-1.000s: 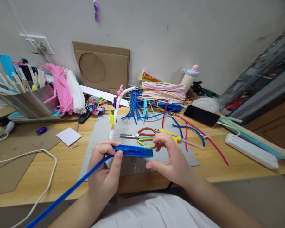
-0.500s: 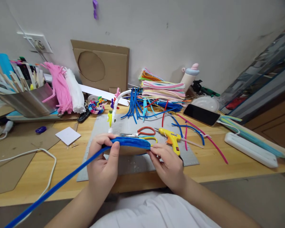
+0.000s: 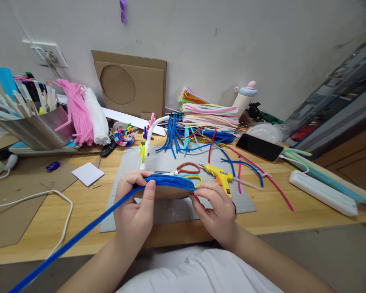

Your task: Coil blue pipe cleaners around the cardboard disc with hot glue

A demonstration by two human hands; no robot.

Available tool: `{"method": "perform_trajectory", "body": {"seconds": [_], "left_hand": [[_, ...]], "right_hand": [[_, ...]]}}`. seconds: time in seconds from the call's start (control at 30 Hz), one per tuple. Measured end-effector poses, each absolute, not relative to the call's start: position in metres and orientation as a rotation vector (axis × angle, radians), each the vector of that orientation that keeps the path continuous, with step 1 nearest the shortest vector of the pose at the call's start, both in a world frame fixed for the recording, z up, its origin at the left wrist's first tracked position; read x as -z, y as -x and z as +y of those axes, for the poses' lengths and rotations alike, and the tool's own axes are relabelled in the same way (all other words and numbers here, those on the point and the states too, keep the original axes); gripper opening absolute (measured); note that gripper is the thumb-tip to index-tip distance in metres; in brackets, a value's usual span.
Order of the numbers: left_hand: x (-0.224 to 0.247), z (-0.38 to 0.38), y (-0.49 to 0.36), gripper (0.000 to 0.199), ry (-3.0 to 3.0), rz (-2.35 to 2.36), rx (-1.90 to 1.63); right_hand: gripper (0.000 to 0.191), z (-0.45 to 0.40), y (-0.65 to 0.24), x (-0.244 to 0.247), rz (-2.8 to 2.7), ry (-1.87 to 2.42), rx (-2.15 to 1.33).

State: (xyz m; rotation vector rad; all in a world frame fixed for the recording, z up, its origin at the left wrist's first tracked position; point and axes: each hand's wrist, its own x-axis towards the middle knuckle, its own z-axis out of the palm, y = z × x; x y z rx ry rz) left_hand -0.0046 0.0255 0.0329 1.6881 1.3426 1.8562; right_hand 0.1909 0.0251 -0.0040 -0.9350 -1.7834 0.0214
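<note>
A cardboard piece (image 3: 164, 193) edged with blue pipe cleaners (image 3: 171, 183) is held up between both hands above the grey mat (image 3: 177, 213). My left hand (image 3: 136, 203) grips its left end, thumb on the blue strands; a long blue strand (image 3: 79, 236) trails from there to the lower left. My right hand (image 3: 215, 213) pinches the right end with thumb and fingers. Just behind the piece lie scissors with red and yellow handles (image 3: 188, 167) and a yellow glue gun (image 3: 221, 175). A white curved stem (image 3: 147, 142) with coloured bits rises behind my left hand.
Pipe cleaner bundles (image 3: 209, 116) lie at the back, near a bottle (image 3: 244, 97). A phone (image 3: 259, 147) and a white power strip (image 3: 323, 193) are on the right. A metal container of sticks (image 3: 38, 130), a white card (image 3: 88, 174) and a cable (image 3: 68, 215) are on the left.
My left hand and the blue-edged piece have shifted very slightly to the right. Both hands keep their hold.
</note>
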Motion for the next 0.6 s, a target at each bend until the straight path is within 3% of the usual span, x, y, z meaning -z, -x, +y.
{"method": "perform_trajectory", "body": {"seconds": [0.27,0.6], "left_hand": [[-0.034,0.029,0.003,0.011,-1.673,1.403,-1.860],[-0.036,0.029,-0.002,0.012,-1.657,1.511,-1.832]], "right_hand": [[0.021,0.028,-0.194,0.005,-1.821,0.980,0.153],[0.014,0.034,-0.183,-0.002,-1.765,1.074,0.082]]}}
